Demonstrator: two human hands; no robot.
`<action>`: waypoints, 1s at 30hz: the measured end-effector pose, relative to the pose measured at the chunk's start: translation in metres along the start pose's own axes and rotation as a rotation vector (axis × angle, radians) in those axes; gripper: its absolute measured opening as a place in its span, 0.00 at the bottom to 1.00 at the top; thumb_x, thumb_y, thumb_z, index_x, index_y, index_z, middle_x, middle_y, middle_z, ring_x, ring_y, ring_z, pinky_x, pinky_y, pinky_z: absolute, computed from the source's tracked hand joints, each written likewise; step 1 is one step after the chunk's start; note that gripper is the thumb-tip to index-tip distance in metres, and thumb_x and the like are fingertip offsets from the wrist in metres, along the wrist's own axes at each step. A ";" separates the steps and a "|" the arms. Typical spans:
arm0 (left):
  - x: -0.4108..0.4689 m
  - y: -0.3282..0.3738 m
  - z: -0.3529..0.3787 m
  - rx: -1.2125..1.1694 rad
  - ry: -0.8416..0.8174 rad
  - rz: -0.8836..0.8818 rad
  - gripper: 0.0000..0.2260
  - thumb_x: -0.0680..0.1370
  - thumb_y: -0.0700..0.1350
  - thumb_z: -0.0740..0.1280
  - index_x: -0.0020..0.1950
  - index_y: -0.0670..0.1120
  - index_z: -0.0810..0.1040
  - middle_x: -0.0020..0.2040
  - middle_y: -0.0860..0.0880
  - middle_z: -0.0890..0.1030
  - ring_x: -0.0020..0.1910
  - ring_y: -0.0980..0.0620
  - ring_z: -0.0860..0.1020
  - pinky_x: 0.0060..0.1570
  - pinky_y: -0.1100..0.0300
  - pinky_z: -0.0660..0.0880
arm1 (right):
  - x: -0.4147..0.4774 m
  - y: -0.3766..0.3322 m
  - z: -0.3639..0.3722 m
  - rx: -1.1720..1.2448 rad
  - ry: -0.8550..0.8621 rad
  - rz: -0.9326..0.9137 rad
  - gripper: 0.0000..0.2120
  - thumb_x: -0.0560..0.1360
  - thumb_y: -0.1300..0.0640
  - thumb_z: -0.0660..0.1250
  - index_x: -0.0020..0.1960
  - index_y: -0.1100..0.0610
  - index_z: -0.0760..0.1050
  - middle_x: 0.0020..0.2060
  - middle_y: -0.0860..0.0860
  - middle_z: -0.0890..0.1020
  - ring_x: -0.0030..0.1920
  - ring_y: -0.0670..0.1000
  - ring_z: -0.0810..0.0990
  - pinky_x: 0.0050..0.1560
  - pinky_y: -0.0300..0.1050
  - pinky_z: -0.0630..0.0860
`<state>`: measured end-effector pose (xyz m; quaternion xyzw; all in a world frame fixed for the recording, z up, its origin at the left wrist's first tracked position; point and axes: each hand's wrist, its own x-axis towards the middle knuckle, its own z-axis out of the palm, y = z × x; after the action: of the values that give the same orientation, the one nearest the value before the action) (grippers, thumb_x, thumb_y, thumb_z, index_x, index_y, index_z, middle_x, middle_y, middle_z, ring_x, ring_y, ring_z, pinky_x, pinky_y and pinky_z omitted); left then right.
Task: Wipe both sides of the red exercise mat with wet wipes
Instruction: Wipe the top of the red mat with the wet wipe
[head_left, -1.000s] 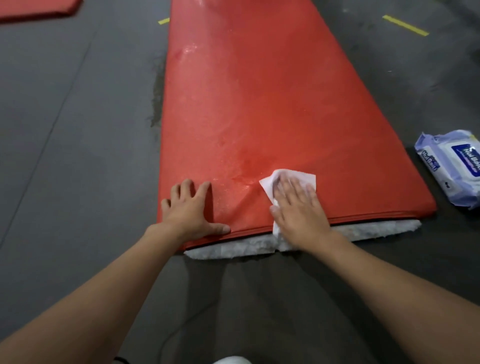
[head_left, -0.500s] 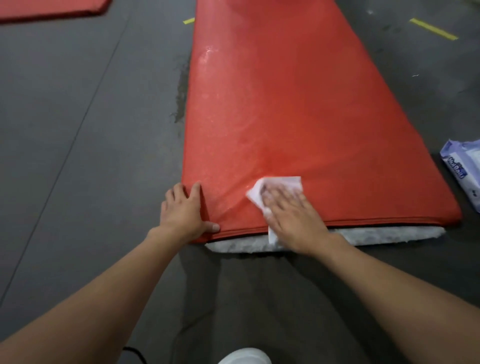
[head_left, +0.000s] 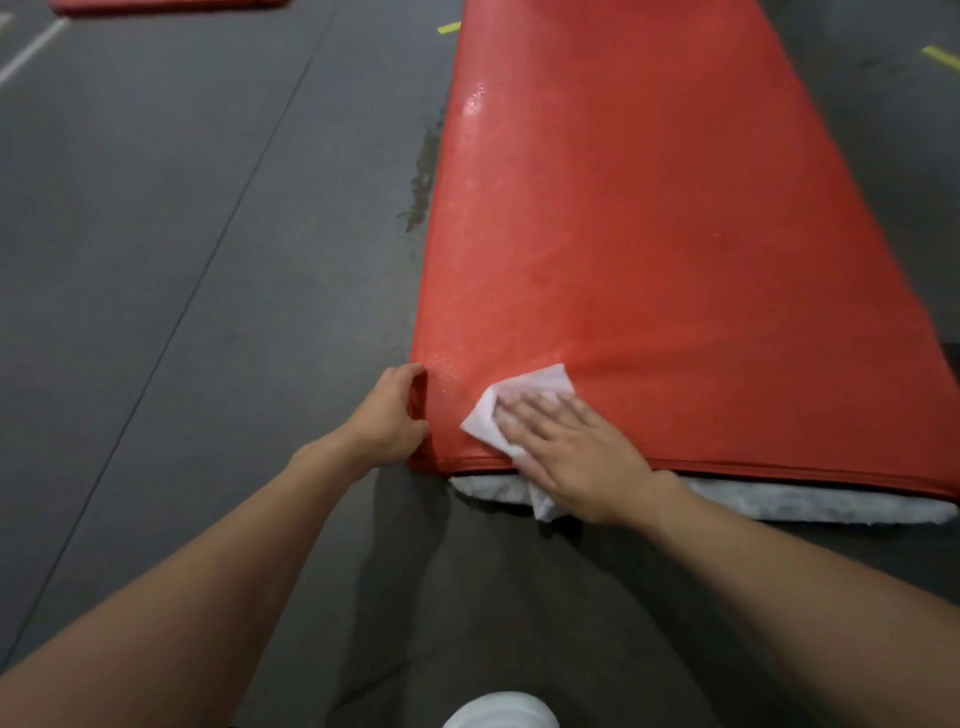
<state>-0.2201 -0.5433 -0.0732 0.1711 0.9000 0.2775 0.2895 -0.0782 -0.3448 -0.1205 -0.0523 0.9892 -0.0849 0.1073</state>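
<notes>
The red exercise mat (head_left: 649, 234) lies lengthwise on the dark floor, its surface shiny with moisture. White padding (head_left: 779, 501) sticks out under its near edge. My right hand (head_left: 571, 452) lies flat with straight fingers on a white wet wipe (head_left: 530, 392), pressing it onto the mat near the near-left corner. Part of the wipe hangs over the near edge. My left hand (head_left: 389, 415) grips that near-left corner, fingers curled round the mat's edge.
A wet streak (head_left: 423, 176) marks the floor along the mat's left side. Another red mat (head_left: 166, 6) lies far back left. Yellow tape marks (head_left: 940, 57) sit on the floor far right. A white shoe tip (head_left: 501, 712) shows at the bottom.
My right hand slid the wipe leftward toward the mat's corner. My left hand went from lying flat on the mat to gripping its corner edge. The view shifted left, dropping the wipes pack from sight.
</notes>
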 end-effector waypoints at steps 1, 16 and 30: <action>0.000 -0.001 0.000 -0.043 0.000 0.000 0.33 0.73 0.30 0.64 0.77 0.40 0.60 0.71 0.42 0.65 0.68 0.45 0.70 0.68 0.51 0.69 | 0.004 0.004 -0.005 0.027 0.016 0.117 0.30 0.80 0.42 0.32 0.81 0.48 0.40 0.80 0.47 0.42 0.79 0.49 0.38 0.77 0.52 0.35; 0.011 -0.008 -0.007 -0.504 0.057 -0.156 0.28 0.76 0.22 0.52 0.75 0.38 0.60 0.72 0.42 0.69 0.68 0.43 0.72 0.64 0.50 0.73 | 0.035 -0.050 -0.006 -0.078 -0.032 -0.223 0.33 0.78 0.41 0.33 0.81 0.51 0.44 0.81 0.50 0.44 0.80 0.53 0.42 0.77 0.55 0.39; 0.008 -0.011 -0.006 -0.449 0.043 -0.139 0.30 0.75 0.25 0.60 0.76 0.39 0.57 0.73 0.45 0.69 0.68 0.48 0.72 0.60 0.59 0.70 | 0.083 -0.071 -0.009 -0.030 0.096 -0.012 0.31 0.83 0.46 0.49 0.81 0.57 0.44 0.80 0.57 0.46 0.79 0.59 0.41 0.76 0.60 0.39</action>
<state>-0.2314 -0.5507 -0.0796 0.0341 0.8313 0.4535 0.3196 -0.1550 -0.4234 -0.1158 -0.0558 0.9940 -0.0733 0.0582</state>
